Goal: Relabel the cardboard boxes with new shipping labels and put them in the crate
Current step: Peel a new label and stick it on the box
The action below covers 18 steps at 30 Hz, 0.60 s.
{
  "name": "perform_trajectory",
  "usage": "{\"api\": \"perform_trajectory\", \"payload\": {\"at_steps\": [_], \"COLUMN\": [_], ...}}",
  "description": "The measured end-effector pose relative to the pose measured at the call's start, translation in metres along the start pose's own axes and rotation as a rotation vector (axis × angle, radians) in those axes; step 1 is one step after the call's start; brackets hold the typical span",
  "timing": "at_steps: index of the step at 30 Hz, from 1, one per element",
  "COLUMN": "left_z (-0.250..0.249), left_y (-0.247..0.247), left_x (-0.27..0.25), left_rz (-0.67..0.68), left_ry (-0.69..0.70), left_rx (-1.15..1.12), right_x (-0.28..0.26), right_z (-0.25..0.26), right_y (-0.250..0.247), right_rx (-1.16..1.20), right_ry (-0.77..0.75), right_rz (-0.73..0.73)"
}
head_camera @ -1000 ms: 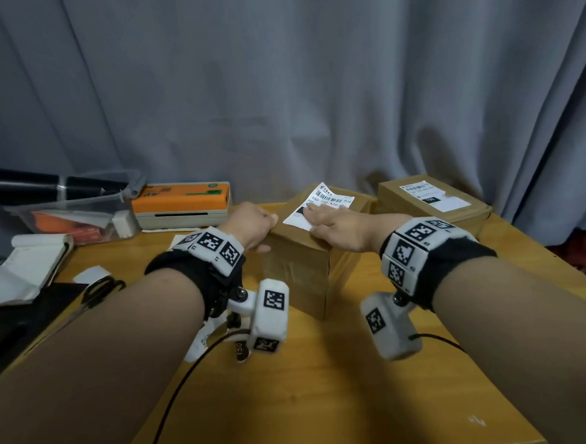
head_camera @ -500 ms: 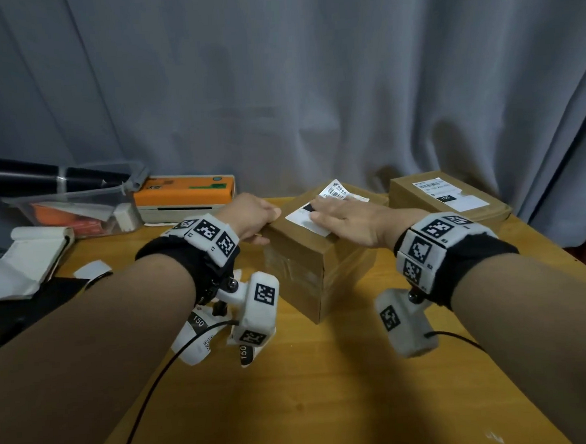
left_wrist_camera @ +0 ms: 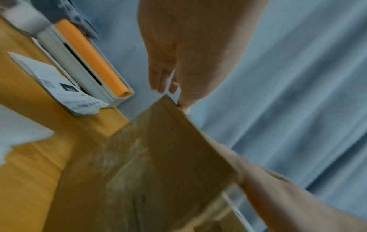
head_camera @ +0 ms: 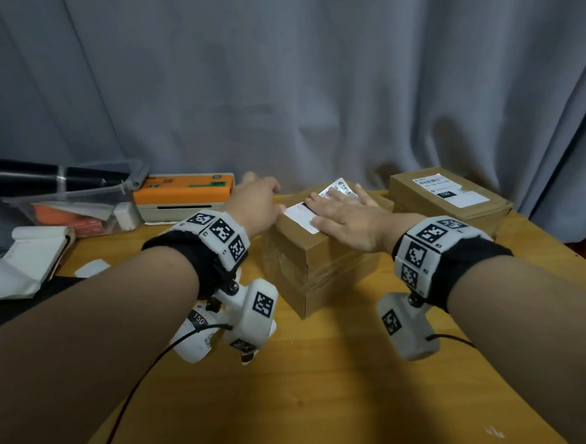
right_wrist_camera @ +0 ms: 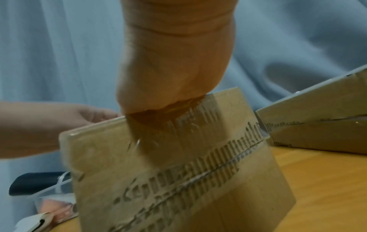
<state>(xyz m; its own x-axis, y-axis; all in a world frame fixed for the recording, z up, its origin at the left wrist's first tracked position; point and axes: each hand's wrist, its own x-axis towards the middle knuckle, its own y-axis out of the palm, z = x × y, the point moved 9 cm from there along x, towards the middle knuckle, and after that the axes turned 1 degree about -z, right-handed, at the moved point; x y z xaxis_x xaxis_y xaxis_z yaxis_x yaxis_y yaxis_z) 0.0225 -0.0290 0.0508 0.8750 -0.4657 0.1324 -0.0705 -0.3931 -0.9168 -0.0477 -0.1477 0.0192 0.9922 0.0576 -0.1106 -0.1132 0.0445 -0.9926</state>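
A brown cardboard box (head_camera: 324,264) stands in the middle of the table, seen close up in the left wrist view (left_wrist_camera: 158,157) and the right wrist view (right_wrist_camera: 178,172). A white shipping label (head_camera: 299,214) lies on its top. My right hand (head_camera: 338,212) lies flat on the label with fingers straight and spread, its palm down on the box top (right_wrist_camera: 168,81). My left hand (head_camera: 260,203) is at the box's top left edge, fingers curled, pinching the label's left end (left_wrist_camera: 170,87). A second box (head_camera: 454,210) carrying its own label (head_camera: 449,190) sits at the back right.
An orange-topped label printer (head_camera: 185,193) stands at the back left, with a printed label (left_wrist_camera: 65,87) lying in front of it. Left of it are a clear plastic bin (head_camera: 80,212), a black tube (head_camera: 45,177) and white paper (head_camera: 25,259). Grey curtain behind.
My right hand went from fingertips on the label to a flat spread palm pressing it down. The left hand stayed at the box's left edge. The view shifted slightly.
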Motion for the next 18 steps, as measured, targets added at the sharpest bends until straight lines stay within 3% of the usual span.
{"api": "perform_trajectory", "payload": {"at_steps": [3,6,9,18], "left_z": [-0.032,-0.019,-0.001,0.008], "left_y": [0.023,0.036,0.029,0.028], "left_x": [-0.013,-0.017,-0.012,0.001], "left_rz": [0.240,0.418,0.447,0.387], "left_ry": [0.140,0.046,-0.028,-0.044], "left_rx": [0.165,0.258,0.327,0.340], "right_x": [0.001,-0.003,-0.009,-0.026], "right_z": [0.000,0.010,0.020,-0.040], "right_y": [-0.001,-0.001,0.001,-0.005], "right_rx": [-0.039,0.071,0.125,0.026], "right_ry": [0.037,-0.052,-0.137,0.139], "right_rz": [-0.040,-0.088,-0.136,-0.150]}}
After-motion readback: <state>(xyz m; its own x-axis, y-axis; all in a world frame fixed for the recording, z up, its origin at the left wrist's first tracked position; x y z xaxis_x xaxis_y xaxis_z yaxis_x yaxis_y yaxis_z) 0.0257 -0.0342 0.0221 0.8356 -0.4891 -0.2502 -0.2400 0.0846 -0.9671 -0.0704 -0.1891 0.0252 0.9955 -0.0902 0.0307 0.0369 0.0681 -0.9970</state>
